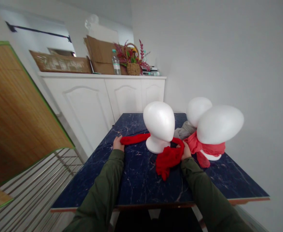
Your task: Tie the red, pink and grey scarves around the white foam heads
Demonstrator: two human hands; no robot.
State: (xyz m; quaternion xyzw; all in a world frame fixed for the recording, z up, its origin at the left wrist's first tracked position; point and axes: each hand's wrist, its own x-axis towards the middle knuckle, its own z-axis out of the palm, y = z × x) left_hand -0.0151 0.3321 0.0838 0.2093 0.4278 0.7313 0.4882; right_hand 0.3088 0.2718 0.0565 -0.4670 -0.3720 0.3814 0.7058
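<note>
A white foam mannequin head [159, 120] stands upright on the dark blue marbled table [141, 190]. A red scarf [135, 139] passes behind its neck, with one end out to each side. My left hand [118, 143] is closed on the scarf's left end, which is stretched fairly straight. On the right, my right hand [186, 150] is closed round the other part of the scarf, and a bunched length hangs down onto the table in front of the head's base. The part behind the neck is hidden.
At the right stand a mannequin head [219, 125] with a coral scarf [214, 149] and another head [198, 111] with a grey scarf [186, 129]. A white cabinet [88, 106] is behind the table. A metal rack [44, 183] and bamboo mat [20, 112] are at the left.
</note>
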